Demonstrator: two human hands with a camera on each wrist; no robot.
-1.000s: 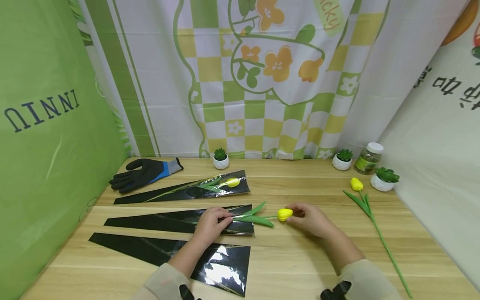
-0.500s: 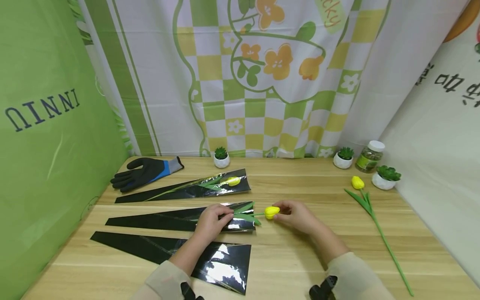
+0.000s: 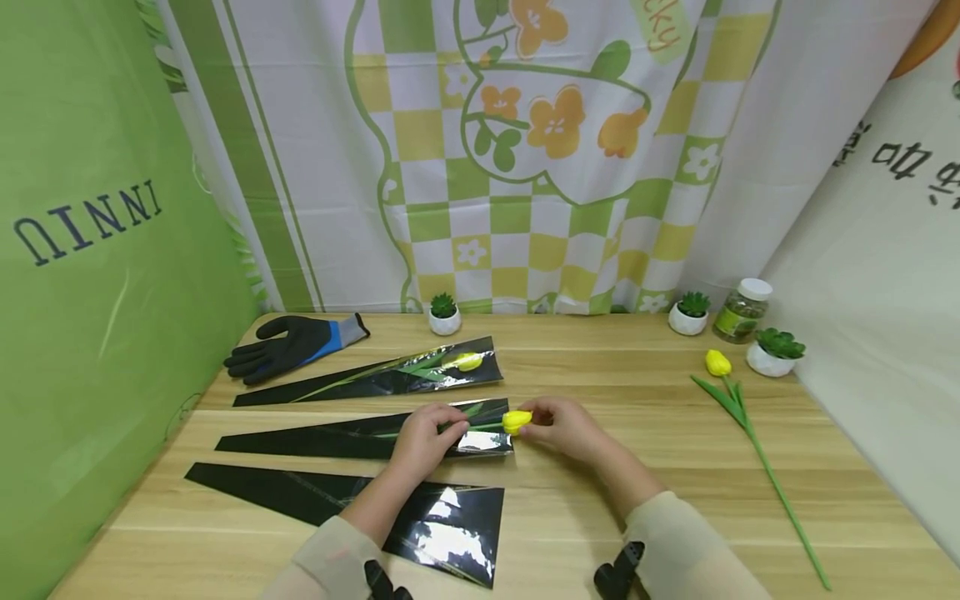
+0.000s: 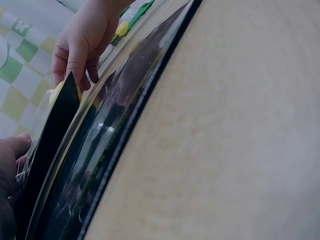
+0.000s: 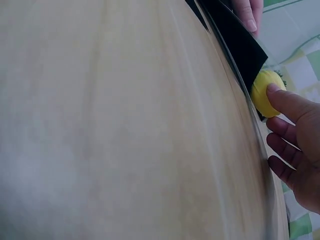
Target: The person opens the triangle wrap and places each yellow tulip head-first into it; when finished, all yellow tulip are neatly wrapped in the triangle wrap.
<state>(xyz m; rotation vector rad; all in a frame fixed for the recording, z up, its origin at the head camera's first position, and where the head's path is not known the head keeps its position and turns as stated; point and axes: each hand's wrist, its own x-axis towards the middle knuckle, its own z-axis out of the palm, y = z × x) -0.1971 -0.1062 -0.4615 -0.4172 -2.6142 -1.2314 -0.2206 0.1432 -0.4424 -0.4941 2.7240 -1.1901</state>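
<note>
Yellow tulip (image 3: 517,422) is lying along the middle black sleeve (image 3: 337,442), bloom at its wide end, where your right hand (image 3: 564,429) is pinching it between thumb and fingers. Your left hand (image 3: 426,440) is pinching the sleeve; black-and-blue glove (image 3: 285,352) is lying beyond.

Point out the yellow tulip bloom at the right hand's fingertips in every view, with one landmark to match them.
Head: the tulip bloom is in the lower half, slightly right of centre.
Left wrist: the tulip bloom is upper left, partly hidden by the black wrapper.
Right wrist: the tulip bloom is upper right.
Shared landmark: the right hand.
</note>
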